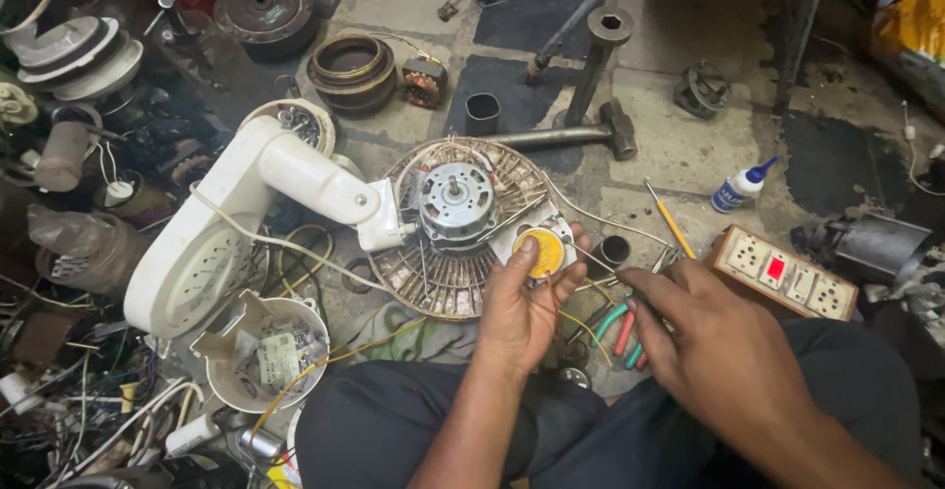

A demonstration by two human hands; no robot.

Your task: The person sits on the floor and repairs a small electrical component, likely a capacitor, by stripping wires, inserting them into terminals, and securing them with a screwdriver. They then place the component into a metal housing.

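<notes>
Head view, floor-level workshop lot. Left hand: fingers curled around a small round yellow part in a white housing, thumb pressed on its face; the part sat at the lower right edge of a rusted wire fan guard. Right hand: fingers loosely bent, tips touching thin yellow wires above pliers with green and red rubber grips; whether it pinched anything could not be told. Bare metal fan motor, ribbed, at the guard's centre, joined to a smooth white plastic stand. Nearby: wooden switchboard with white sockets, white glue bottle with blue nozzle, steel hammer, yellow-handled screwdriver.
</notes>
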